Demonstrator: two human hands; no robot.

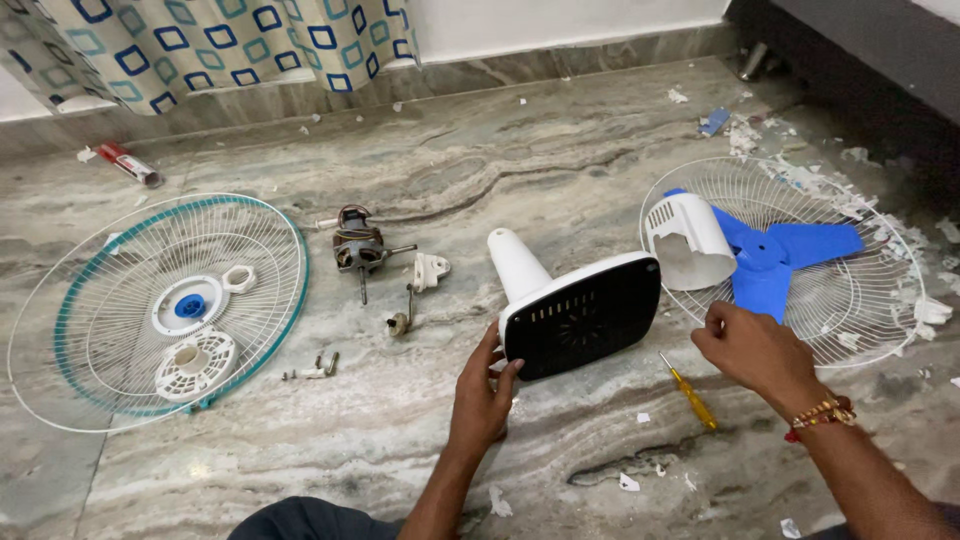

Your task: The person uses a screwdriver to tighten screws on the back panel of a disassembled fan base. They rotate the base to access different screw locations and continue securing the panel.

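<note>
A white fan base (575,305) lies tipped on the marble floor, its black underside facing me and its white neck pointing away. My left hand (483,395) grips the base's lower left edge. My right hand (748,345) hovers to the right of the base with fingers curled; whether it holds anything small I cannot tell. A yellow-handled screwdriver (690,393) lies on the floor between my hands. To the right, a white motor cover (688,240) and a blue fan blade (770,255) rest on a white wire grille (880,290).
At left lies a teal-rimmed fan grille (60,330) with small white plastic parts on it. A bare fan motor (357,247), a white bracket (430,270) and loose screws (315,368) sit mid-floor. Paper scraps litter the right side. A patterned curtain (220,40) hangs behind.
</note>
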